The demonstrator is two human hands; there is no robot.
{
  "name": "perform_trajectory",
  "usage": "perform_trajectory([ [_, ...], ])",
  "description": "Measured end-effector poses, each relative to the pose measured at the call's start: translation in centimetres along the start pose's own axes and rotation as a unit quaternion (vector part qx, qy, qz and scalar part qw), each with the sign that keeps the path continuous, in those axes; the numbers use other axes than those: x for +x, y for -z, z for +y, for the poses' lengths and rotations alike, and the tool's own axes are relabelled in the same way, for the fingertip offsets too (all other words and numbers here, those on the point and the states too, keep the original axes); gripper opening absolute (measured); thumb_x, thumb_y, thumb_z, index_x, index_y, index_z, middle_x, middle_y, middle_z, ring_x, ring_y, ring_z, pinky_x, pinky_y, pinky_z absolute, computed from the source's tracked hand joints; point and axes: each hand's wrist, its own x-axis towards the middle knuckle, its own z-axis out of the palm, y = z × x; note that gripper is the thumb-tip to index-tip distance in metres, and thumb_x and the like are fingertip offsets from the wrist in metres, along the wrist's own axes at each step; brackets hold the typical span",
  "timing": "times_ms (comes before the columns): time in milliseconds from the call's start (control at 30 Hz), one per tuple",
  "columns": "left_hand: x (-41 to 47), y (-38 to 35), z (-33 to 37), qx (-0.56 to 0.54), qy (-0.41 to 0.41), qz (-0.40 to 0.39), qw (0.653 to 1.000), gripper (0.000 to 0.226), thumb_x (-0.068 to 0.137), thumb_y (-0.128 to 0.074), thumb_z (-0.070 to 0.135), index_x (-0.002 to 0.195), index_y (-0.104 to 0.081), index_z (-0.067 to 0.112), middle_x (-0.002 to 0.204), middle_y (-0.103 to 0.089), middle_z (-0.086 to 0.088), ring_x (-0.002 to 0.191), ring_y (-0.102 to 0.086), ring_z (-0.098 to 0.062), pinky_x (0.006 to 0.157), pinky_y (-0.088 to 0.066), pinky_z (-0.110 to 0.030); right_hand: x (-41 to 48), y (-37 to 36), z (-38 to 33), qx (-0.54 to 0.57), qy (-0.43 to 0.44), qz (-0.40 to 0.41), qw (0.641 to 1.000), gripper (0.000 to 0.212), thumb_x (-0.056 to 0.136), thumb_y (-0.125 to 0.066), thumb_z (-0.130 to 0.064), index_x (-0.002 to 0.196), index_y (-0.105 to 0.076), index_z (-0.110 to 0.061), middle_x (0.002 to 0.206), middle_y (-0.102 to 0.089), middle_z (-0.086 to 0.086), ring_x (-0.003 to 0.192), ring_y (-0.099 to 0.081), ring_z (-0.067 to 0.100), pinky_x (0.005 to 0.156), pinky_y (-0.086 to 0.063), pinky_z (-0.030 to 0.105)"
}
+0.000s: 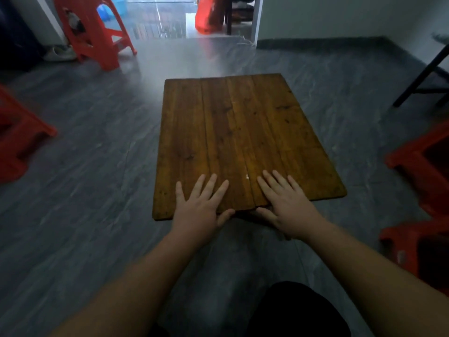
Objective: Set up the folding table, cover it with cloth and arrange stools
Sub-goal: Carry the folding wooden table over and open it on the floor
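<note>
Now both hands — left hand, right hand — lie spread flat on the wooden tabletop's near edge, thumbs hooked beneath it.

Only the plank top of the table shows; whatever carries it is hidden beneath. The thumbs of the left hand and right hand lie at the near edge, and whether they hook under it cannot be told. Four red stools are cropped: left stool, two right stools, tall stool at the top. A dark frame runs off to the right, and a red shape in the doorway is a blur.
</note>
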Motion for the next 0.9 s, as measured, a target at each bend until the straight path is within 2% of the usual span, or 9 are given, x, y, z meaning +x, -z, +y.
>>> perform_trajectory([
  [267,0.2,-0.4,0.0,-0.006,0.006,0.018,1.0,0.076,0.089,-0.004,0.08,0.154,0.009,0.045,0.167,0.005,0.006,0.154,0.008,-0.02,0.115,0.003,-0.069,-0.1,-0.6,-0.7,-0.003,-0.033,0.049,0.998,0.081,0.092,-0.027,-0.071,0.157,-0.025,-0.022,0.164,-0.022,-0.001,0.153,-0.015,0.02,0.123,-0.015,0.047],
  [433,0.7,-0.9,0.0,0.005,0.004,0.033,0.999,0.076,0.09,-0.007,0.081,0.155,0.006,0.044,0.167,0.0,0.005,0.154,0.002,-0.023,0.116,0.002,-0.069,0.5,-1.4,-0.4,-0.008,-0.035,0.062,0.997,0.08,0.093,-0.029,-0.07,0.156,-0.028,-0.022,0.163,-0.025,-0.001,0.152,-0.019,0.021,0.122,-0.018,0.048],
  [667,0.9,1.2,0.0,-0.023,0.007,-0.056,0.998,0.076,0.089,-0.007,0.078,0.155,0.011,0.043,0.168,0.008,0.004,0.154,0.011,-0.024,0.115,0.003,-0.069,0.5,0.4,-0.3,0.019,-0.027,-0.014,0.999,0.08,0.094,-0.028,-0.069,0.158,-0.021,-0.02,0.165,-0.019,0.003,0.153,-0.012,0.025,0.122,-0.013,0.053],
  [900,1.1,2.2,-0.3,-0.038,0.006,-0.14,0.989,0.075,0.093,-0.015,0.074,0.15,0.024,0.046,0.165,0.022,0.007,0.151,0.023,-0.022,0.113,0.013,-0.07,0.2,1.1,-0.7,0.057,-0.042,-0.028,0.997,0.081,0.091,-0.03,-0.067,0.157,-0.023,-0.021,0.165,-0.02,0.003,0.153,-0.012,0.025,0.122,-0.009,0.054],
])
